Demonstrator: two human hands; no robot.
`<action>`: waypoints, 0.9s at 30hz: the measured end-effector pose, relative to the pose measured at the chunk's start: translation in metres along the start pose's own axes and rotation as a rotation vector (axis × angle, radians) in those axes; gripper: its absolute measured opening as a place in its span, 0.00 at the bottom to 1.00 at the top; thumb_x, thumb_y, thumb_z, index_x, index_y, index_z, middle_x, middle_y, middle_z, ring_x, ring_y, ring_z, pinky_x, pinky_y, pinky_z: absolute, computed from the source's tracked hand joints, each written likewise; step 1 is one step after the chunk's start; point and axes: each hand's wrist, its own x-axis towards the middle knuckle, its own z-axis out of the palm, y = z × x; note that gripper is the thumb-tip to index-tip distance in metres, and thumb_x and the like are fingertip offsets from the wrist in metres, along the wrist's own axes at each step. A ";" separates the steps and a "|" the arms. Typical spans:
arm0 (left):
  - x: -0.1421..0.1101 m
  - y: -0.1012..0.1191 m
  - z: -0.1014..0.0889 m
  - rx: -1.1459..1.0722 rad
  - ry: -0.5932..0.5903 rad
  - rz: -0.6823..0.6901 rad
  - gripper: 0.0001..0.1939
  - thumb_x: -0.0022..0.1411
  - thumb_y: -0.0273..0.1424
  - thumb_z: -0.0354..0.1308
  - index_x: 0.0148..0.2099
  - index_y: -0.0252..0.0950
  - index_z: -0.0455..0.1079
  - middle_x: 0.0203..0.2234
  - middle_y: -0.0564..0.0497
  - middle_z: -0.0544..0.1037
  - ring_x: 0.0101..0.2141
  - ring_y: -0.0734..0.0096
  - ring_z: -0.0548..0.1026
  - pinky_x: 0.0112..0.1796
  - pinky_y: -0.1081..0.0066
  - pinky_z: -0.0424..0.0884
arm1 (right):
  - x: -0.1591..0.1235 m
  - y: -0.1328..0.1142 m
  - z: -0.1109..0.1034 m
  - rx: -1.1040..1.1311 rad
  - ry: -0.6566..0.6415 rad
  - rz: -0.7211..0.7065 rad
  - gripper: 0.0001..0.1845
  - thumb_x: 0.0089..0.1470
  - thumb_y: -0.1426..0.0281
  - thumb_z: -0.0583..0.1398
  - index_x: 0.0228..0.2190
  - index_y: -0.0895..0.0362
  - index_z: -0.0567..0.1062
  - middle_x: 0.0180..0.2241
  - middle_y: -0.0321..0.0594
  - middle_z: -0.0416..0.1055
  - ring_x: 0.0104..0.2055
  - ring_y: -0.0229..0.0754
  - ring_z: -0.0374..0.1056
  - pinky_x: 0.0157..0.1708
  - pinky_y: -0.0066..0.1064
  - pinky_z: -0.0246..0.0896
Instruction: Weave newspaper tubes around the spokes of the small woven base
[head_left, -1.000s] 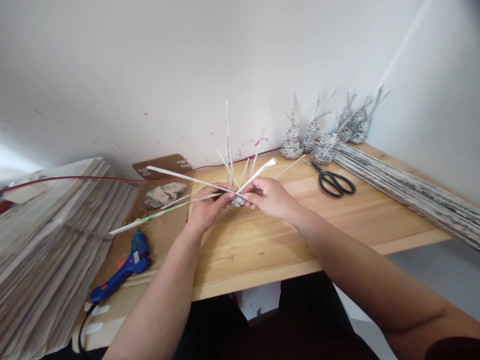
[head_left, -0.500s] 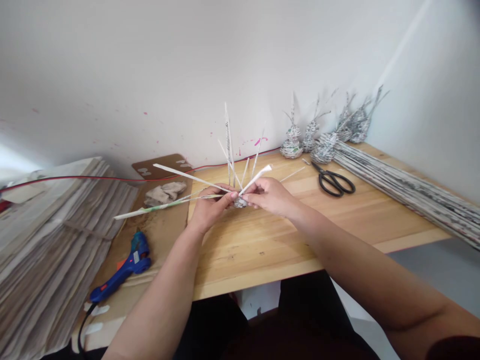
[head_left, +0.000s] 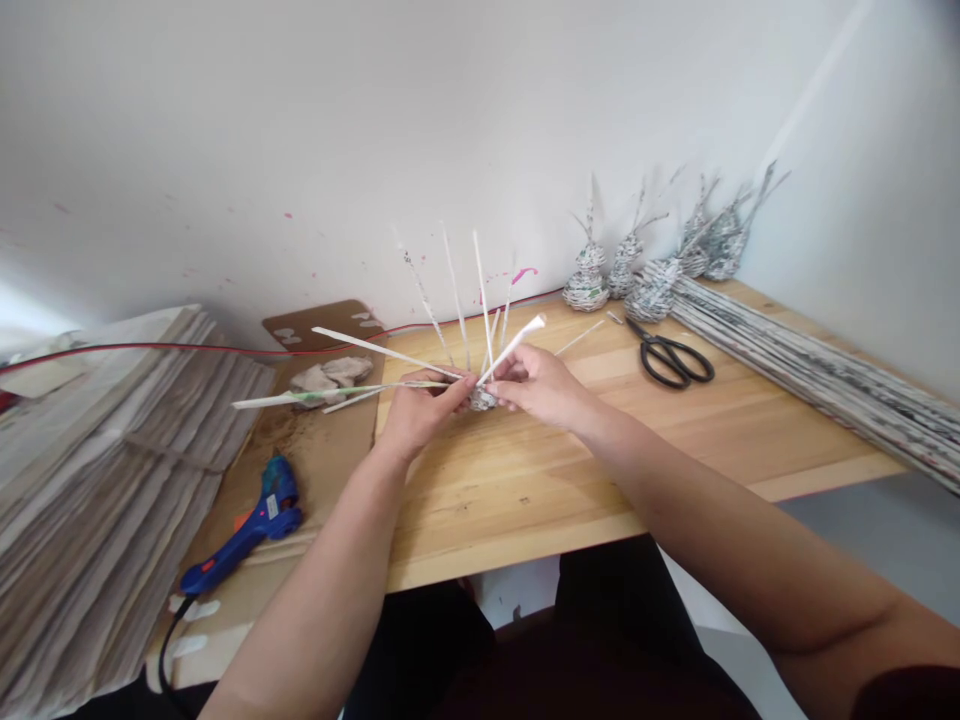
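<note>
Between my hands, low over the wooden table, is a small woven paper piece (head_left: 483,400) with several rolled-paper sticks fanning out from it. My left hand (head_left: 427,405) is closed on its left side, thumb pressed near the base of the sticks; a long greenish-white stick (head_left: 300,396) runs out leftward past it. On the other side, my right hand (head_left: 536,383) pinches at the base of a thick white paper stick (head_left: 517,345) that slants up to the right. Fingers hide much of the woven part.
Black scissors (head_left: 671,362) lie to the right, near a bundle of rolled paper sticks (head_left: 810,375). Several woven paper figures (head_left: 586,280) stand along the wall. At left are a blue glue gun (head_left: 251,530), a crumpled cloth (head_left: 330,378) and stacked newspapers (head_left: 112,500).
The upright sticks have spread apart and swung, some tilting left. The greenish stick at left has risen slightly. Both hands keep nearly the same place and hold.
</note>
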 end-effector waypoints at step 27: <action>0.003 -0.008 0.002 -0.021 0.022 -0.061 0.17 0.53 0.43 0.68 0.35 0.32 0.79 0.23 0.50 0.78 0.25 0.71 0.74 0.28 0.73 0.69 | 0.000 -0.007 0.001 0.171 -0.001 0.150 0.09 0.54 0.80 0.64 0.27 0.59 0.71 0.19 0.35 0.74 0.22 0.34 0.70 0.21 0.23 0.67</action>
